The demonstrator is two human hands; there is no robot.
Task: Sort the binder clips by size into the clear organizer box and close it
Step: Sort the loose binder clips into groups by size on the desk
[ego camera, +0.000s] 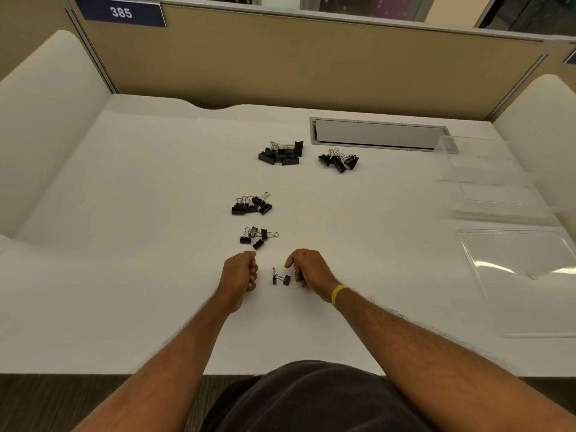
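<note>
On the white desk (156, 213), both hands sit low and close together, the left hand (240, 271) curled into a loose fist, the right hand (307, 269) curled too, whether either holds anything I can't tell. Between them lie two tiny binder clips (282, 278). Four sorted heaps (282, 152) run away up the desk. The clear organizer box (498, 194) lies open, well off right.
</note>
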